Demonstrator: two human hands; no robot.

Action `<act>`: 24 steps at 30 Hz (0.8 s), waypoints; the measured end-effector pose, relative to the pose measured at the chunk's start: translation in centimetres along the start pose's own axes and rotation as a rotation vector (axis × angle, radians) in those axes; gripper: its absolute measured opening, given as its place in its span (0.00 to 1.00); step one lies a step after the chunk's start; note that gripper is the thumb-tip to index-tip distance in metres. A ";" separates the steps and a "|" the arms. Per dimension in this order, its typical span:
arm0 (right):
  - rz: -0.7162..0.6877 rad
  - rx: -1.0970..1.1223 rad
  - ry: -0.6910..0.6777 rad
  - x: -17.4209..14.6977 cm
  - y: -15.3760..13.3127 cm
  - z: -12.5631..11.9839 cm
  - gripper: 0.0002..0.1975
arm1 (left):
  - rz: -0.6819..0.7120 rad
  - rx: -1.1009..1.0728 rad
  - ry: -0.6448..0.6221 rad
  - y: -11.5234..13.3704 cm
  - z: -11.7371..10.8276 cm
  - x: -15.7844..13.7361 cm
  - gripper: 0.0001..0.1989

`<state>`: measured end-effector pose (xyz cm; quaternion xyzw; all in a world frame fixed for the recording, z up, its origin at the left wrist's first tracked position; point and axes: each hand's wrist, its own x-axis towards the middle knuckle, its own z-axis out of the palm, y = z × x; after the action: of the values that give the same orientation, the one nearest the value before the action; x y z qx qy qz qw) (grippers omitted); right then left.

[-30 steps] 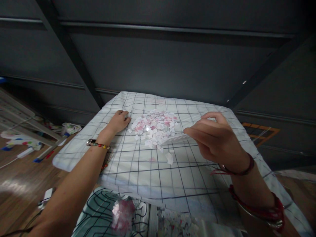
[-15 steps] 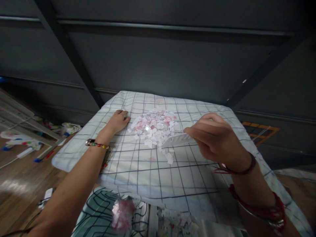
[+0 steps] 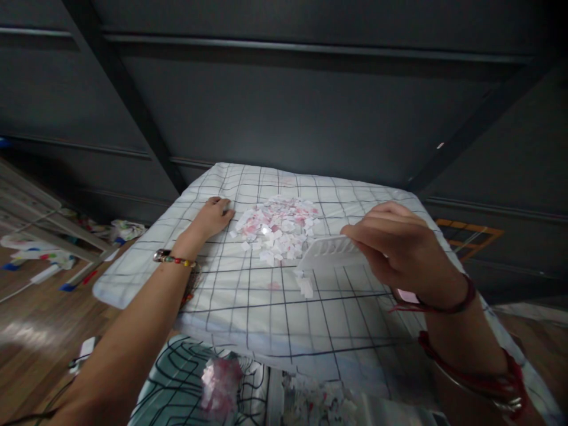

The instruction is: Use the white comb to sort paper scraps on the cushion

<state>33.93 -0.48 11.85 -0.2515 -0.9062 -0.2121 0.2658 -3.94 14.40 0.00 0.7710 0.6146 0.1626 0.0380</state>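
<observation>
My right hand pinches a thin white slotted plastic piece over the checked cloth. Its left end is tilted down beside a heap of small white and pink paper scraps. A few loose scraps lie just below that end, apart from the heap. My left hand rests on the cloth left of the heap, thumb apart from the loosely bent fingers, holding nothing. Part of the slotted piece is hidden by my right fingers.
The white checked cloth covers a table against a dark panelled wall. At the near edge are a pink bag and a container of mixed scraps. A pink object shows beside my right wrist. A rack stands left.
My right hand has moved slightly right with the slotted piece, away from the heap. The few loose scraps have shifted a little right. My left hand has stayed still.
</observation>
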 end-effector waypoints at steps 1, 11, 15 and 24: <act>0.011 0.018 -0.002 -0.1 0.2 -0.2 0.13 | 0.003 0.007 -0.005 0.0 0.0 0.0 0.23; 0.000 0.067 0.057 -0.3 0.2 -0.4 0.13 | 0.032 -0.001 0.009 -0.2 0.2 0.0 0.20; -0.030 0.083 0.031 0.2 -0.7 -0.3 0.13 | 0.017 -0.008 0.004 -0.1 0.1 0.0 0.21; -0.053 0.089 0.105 0.9 -2.1 0.6 0.17 | 0.029 0.006 0.003 0.0 0.0 0.0 0.23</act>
<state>31.83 -1.50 11.40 -0.2040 -0.9058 -0.1913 0.3183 -3.98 14.37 -0.05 0.7797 0.6039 0.1626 0.0325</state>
